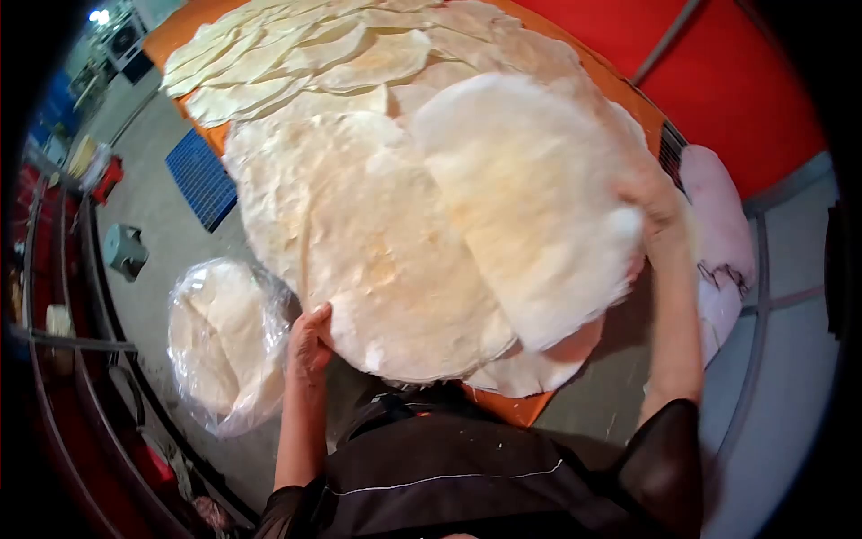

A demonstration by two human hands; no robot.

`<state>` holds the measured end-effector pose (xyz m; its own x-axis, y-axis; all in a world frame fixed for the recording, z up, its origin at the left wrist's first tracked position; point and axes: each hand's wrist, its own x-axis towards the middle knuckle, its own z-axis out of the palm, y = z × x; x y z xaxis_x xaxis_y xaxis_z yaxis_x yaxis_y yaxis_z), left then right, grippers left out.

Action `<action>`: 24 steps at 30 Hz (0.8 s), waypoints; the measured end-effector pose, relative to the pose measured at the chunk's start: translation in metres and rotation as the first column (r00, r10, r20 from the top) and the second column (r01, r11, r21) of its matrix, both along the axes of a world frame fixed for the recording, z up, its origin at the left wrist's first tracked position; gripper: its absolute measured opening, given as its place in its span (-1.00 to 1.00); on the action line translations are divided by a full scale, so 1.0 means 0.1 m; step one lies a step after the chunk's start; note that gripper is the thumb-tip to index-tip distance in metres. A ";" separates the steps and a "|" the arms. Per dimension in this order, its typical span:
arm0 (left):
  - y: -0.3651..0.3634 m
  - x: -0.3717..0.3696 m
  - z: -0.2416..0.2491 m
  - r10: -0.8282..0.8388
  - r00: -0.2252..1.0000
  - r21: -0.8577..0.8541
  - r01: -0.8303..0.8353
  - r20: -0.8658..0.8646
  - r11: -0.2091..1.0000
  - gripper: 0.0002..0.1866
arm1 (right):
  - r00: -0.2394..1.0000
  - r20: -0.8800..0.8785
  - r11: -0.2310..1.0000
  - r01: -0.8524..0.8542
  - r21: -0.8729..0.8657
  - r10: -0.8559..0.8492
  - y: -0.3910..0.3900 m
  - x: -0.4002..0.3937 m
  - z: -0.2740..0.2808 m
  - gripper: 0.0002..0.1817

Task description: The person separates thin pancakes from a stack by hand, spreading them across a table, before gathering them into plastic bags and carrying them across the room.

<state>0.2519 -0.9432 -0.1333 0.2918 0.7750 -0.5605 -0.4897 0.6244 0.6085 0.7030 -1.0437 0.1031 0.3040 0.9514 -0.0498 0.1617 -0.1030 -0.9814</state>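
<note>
In front of me lies a pile of large, thin round flatbreads (359,242), pale with light brown patches. My left hand (311,340) pinches the near left edge of this pile, thumb on top and the other fingers mostly hidden beneath. My right hand (654,216), blurred by motion, is closed on the right side of another flatbread (521,198). That flatbread looks folded over and lies partly across the pile, with its right side raised. More bread edges show below it at the table's near corner.
Overlapping flatbreads (323,54) cover the far part of the orange table (171,36). At left, a clear plastic bag (224,346) holds flatbread. On the floor are a blue grate (202,180) and a grey-green bucket (125,250). A pinkish sack (716,216) stands right, near a red wall (736,90).
</note>
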 end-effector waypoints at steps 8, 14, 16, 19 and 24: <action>0.10 -0.30 -0.08 -0.309 0.878 0.125 0.283 0.366 0.951 -0.84 | 0.581 0.805 0.959 0.276 -0.062 -0.116 -1.03 0.36 1.78 -0.62; 0.06 -0.14 1.00 -0.522 0.797 0.295 0.443 0.303 0.847 -0.41 | 0.174 0.807 0.546 0.654 -0.523 0.564 -1.23 0.27 -0.22 -0.64; 0.05 0.04 1.19 -0.540 0.832 0.351 0.472 0.126 0.809 -0.36 | 0.511 0.835 0.791 0.417 -0.448 0.204 -1.58 0.29 -1.22 -0.49; 0.02 0.38 1.28 -0.434 0.874 0.324 0.485 -0.219 0.813 -0.30 | 0.506 0.861 0.782 0.516 -0.350 0.052 -1.27 -0.38 -1.09 -0.37; -0.06 0.70 1.29 -0.267 0.800 0.307 0.480 -0.537 0.822 -0.19 | 0.930 0.347 0.991 0.133 0.003 -0.125 -0.19 -1.47 -0.68 0.06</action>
<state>0.3220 -0.9495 -0.0040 0.4038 0.8413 -0.3595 0.1264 0.3379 0.9326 0.5562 -1.0626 0.0348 0.4260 0.9027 0.0615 0.4742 -0.1649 -0.8648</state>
